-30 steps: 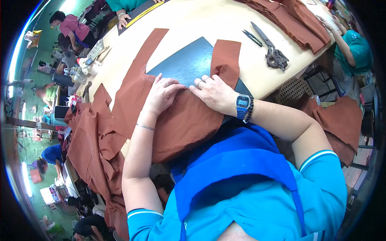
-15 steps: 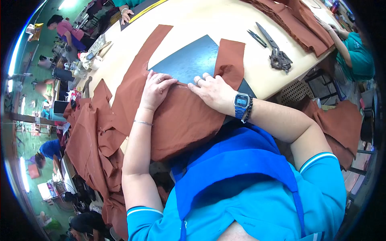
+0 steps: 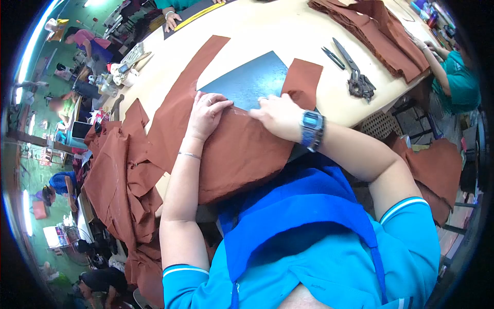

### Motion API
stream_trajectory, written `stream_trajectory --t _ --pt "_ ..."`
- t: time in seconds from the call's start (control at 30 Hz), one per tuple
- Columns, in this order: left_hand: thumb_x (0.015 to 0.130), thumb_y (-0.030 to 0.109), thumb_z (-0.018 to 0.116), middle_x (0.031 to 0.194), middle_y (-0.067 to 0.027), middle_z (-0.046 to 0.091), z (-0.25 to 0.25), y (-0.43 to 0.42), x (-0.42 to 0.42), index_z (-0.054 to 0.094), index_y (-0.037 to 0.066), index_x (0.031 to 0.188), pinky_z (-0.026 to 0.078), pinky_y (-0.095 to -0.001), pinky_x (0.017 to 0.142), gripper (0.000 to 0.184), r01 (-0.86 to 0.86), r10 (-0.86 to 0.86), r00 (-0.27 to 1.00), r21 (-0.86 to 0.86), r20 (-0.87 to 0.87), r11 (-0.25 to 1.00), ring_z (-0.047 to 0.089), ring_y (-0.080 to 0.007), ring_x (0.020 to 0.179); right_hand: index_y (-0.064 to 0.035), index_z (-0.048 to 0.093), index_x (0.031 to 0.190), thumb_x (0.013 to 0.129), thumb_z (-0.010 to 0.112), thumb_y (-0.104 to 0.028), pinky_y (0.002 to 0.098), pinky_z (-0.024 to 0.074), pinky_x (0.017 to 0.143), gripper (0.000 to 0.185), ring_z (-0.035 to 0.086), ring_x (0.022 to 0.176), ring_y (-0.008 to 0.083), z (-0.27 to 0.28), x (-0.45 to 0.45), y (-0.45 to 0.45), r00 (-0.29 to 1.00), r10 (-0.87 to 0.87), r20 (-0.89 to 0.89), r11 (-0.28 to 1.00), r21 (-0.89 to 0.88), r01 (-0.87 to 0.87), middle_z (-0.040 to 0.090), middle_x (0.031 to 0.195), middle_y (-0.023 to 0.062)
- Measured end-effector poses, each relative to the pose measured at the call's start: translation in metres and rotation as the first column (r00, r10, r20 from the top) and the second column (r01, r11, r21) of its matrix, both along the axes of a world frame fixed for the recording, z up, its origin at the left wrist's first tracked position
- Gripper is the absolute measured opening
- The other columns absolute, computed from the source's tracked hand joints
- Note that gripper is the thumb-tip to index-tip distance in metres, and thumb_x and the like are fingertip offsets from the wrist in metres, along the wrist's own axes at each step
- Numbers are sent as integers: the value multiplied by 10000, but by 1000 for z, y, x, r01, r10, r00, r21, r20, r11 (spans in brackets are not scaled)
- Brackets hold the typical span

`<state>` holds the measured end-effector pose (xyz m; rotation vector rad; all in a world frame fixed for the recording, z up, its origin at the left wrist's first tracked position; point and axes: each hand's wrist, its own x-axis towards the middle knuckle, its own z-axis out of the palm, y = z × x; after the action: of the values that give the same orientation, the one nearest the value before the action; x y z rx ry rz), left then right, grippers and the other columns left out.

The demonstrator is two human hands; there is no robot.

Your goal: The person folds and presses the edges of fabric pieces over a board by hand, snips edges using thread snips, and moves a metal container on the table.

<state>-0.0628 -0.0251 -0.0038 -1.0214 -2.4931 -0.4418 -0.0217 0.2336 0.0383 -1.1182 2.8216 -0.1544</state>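
A reddish-brown piece of fabric lies in front of me, with one long strip reaching up to the left and a shorter flap on the right. Its upper edge is over a dark, shiny flat sheet. My left hand is closed at that edge, thumb and fingers pinching the cloth. Close by on the right, my right hand has curled fingers gripping the same edge; some fingertips are hidden. A digital watch is on my right wrist.
Large scissors and a small dark cutting tool lie at the table's right. Stacked brown fabric is beyond them, near a co-worker in teal. Crumpled brown cloth hangs at the left. Another person's hand rests by a yellow strip.
My right hand has turned slightly, its fingers now more curled over the fabric edge. My left hand keeps its pinch. The whole view has shifted a little.
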Motion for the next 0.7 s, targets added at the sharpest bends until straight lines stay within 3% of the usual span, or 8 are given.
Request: stream_trajectory --t 0.13,0.23,0.33,0.43,0.47,0.5,0.57,0.7 --pt "901 15 596 1107 -119 624 -3 -1 3 650 84 1078 485 -398 919 197 -165 165 986 317 25 934 579 -308 1041 -132 608 1060 915 605 -205 433 468 800 162 610 995 266 -3 25 39 995 -32 -98 971 -237 8 585 1046 95" --pt "900 40 610 1094 -131 626 -7 -23 3 637 60 1045 479 -402 933 149 -266 206 957 331 205 905 573 -315 1048 -120 596 1015 861 685 -197 425 484 778 193 638 916 271 -20 36 53 993 -116 -9 884 -458 98 612 975 90" --pt "903 205 659 1160 -144 616 -2 -42 25 638 52 1101 456 -414 998 252 -292 268 945 109 189 950 557 -334 1159 -99 604 980 849 679 -149 452 513 774 159 667 895 310 -19 27 63 986 -87 140 796 -586 154 676 919 110" --pt "889 321 673 1220 -162 606 18 -31 53 638 60 1185 446 -427 1020 396 -302 297 922 -19 248 953 552 -341 1186 -87 610 953 852 620 -69 451 522 763 103 670 902 326 -12 -11 84 975 -15 222 923 -373 99 686 919 114" --pt "880 362 682 1239 -168 601 29 -24 61 636 63 1211 444 -432 1025 448 -305 312 905 -72 290 950 550 -343 1192 -86 619 956 849 581 -42 454 525 763 122 670 892 335 -3 -28 92 978 -54 199 948 -297 113 681 910 132" --pt "863 401 689 1249 -173 598 42 -14 66 627 67 1230 441 -438 1028 500 -276 303 895 -129 327 953 549 -348 1196 -92 639 1017 852 572 -60 443 517 808 182 662 916 327 -16 -49 105 961 -160 -225 909 -412 55 679 938 145" --pt "829 478 702 1269 -183 590 62 0 75 609 75 1269 436 -450 1035 604 -215 301 866 -246 399 945 548 -358 1202 -100 634 1100 847 626 -90 427 502 841 253 641 953 309 27 -61 96 762 -357 -540 866 -497 54 666 988 142" --pt "825 610 654 1524 -201 376 27 7 78 453 119 1454 284 -540 1159 823 -61 138 940 -243 311 968 339 -379 1423 -102 612 1155 834 690 -120 417 493 850 331 616 999 296 22 -58 78 828 -325 -456 808 -590 -8 640 1064 109"
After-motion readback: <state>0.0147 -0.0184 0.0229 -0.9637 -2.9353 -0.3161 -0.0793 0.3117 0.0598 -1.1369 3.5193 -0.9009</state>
